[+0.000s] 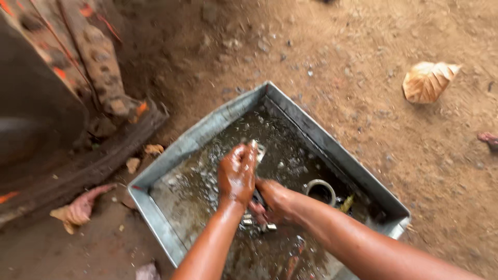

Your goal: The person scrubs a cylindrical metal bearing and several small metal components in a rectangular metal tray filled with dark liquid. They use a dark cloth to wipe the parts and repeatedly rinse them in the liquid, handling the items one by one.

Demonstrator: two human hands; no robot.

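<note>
A grey metal tray [290,111] sits on the dirt ground, holding dark oily liquid and small metal parts. My left hand [236,176] is wet and closed around a flat metal part [259,150] that sticks out above the fingers, over the middle of the tray. Just below it, my right hand [272,199] reaches in from the right and grips a small dark item I cannot make out; it touches the left hand. A metal ring [320,185] lies in the liquid to the right of my hands. Small shiny pieces [270,226] lie under my wrists.
A dry brown leaf [428,80] lies on the ground at the upper right. A large dark rusty object [57,93] with orange marks fills the left side. A pinkish scrap [80,207] lies near the tray's left corner. Loose stones dot the dirt.
</note>
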